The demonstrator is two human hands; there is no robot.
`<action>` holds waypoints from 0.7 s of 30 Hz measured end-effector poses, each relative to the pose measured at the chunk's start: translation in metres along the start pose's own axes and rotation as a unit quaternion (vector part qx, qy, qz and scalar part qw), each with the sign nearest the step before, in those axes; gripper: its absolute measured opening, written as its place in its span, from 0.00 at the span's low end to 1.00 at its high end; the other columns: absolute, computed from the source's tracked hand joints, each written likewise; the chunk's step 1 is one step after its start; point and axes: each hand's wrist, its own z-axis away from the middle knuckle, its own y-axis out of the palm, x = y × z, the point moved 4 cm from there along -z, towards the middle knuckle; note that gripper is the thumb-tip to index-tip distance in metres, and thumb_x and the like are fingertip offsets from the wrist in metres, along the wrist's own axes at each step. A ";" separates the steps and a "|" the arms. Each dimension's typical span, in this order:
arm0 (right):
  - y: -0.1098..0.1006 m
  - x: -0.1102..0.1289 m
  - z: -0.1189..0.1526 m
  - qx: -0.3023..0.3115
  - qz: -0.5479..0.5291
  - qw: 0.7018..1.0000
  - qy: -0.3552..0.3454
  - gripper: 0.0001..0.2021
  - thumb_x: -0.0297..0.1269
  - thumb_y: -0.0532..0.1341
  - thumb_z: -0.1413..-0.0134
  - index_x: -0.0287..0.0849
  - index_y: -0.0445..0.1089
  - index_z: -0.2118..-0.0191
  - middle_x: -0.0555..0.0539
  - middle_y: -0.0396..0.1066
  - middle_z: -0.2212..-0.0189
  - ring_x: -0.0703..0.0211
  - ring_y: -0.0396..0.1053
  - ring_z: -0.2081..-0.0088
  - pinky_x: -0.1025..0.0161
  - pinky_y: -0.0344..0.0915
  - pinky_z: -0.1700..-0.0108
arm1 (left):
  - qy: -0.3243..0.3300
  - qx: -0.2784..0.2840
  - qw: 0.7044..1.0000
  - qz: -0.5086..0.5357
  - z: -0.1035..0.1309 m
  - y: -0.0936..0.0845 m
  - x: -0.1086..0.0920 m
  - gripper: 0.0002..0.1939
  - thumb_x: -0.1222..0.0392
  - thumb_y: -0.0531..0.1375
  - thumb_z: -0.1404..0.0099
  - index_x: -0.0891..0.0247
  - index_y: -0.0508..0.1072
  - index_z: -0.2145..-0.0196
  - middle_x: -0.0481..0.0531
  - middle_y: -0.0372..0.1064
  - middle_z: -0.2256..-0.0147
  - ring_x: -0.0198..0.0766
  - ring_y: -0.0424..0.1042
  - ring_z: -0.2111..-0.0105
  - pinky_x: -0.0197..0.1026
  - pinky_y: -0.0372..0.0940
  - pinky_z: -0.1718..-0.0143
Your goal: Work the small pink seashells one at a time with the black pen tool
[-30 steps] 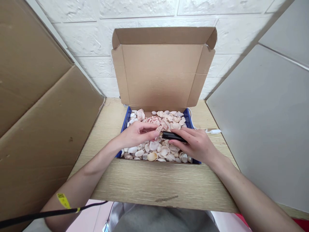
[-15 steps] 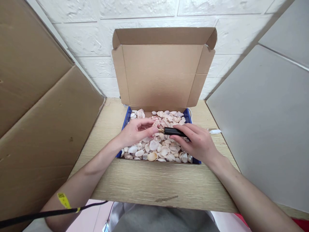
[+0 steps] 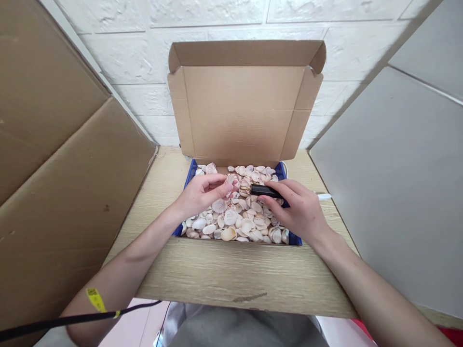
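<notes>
My left hand (image 3: 202,195) pinches a pale pinkish seashell (image 3: 232,182) between thumb and fingers, over the left middle of the box. Wrapped round the black body of a small handheld drill (image 3: 266,191) is my right hand (image 3: 302,207). The drill's brass-coloured tip points left at the shell, with a gap between them. Whether a thin bit sits in the tip is too small to tell. Below both hands, loose seashells (image 3: 249,225) in white, cream and pink fill a shallow cardboard box with blue sides (image 3: 281,172).
The box's cardboard lid (image 3: 243,111) stands up behind it, near a white brick wall (image 3: 206,14). Cardboard (image 3: 72,183) walls the left side, a grey-white panel (image 3: 394,178) the right. A black cable (image 3: 72,319) crosses the lower left. A white strip (image 3: 324,196) lies right of my hand.
The drill in my right hand has moved right and slightly up, its tip drawing away from the shell. My left hand has tilted the shell up a little.
</notes>
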 end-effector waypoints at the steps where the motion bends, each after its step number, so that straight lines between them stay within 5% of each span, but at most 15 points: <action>1: 0.000 0.000 -0.001 -0.003 0.001 1.000 0.000 0.12 0.41 0.61 0.42 0.40 0.70 0.56 0.45 0.74 0.67 0.58 0.72 0.67 0.61 0.70 0.65 | -0.001 0.003 1.000 0.004 0.000 0.000 0.002 0.15 0.50 0.62 0.38 0.66 0.77 0.66 0.52 0.76 0.70 0.36 0.72 0.71 0.35 0.67 0.70; 5: -0.002 0.000 -0.002 -0.025 0.008 1.000 -0.007 0.11 0.41 0.62 0.43 0.42 0.70 0.56 0.44 0.74 0.65 0.56 0.72 0.65 0.58 0.70 0.63 | 0.003 0.004 1.000 0.021 0.000 -0.001 0.010 0.16 0.52 0.64 0.40 0.66 0.78 0.58 0.55 0.77 0.58 0.42 0.75 0.61 0.41 0.69 0.59; 11: -0.005 -0.001 -0.002 -0.054 0.018 0.998 -0.015 0.12 0.39 0.64 0.44 0.42 0.70 0.56 0.43 0.74 0.65 0.54 0.71 0.64 0.57 0.69 0.63 | 0.017 0.021 1.000 -0.008 0.000 -0.001 0.012 0.15 0.54 0.62 0.37 0.67 0.79 0.58 0.56 0.78 0.60 0.41 0.75 0.62 0.40 0.69 0.60; 21: -0.006 -0.001 -0.001 -0.068 0.021 0.997 -0.010 0.12 0.38 0.64 0.44 0.42 0.71 0.55 0.43 0.73 0.65 0.54 0.71 0.64 0.56 0.70 0.63 | 0.004 -0.016 1.000 0.024 -0.001 -0.001 0.016 0.21 0.53 0.67 0.44 0.63 0.78 0.54 0.56 0.76 0.52 0.49 0.74 0.51 0.50 0.67 0.48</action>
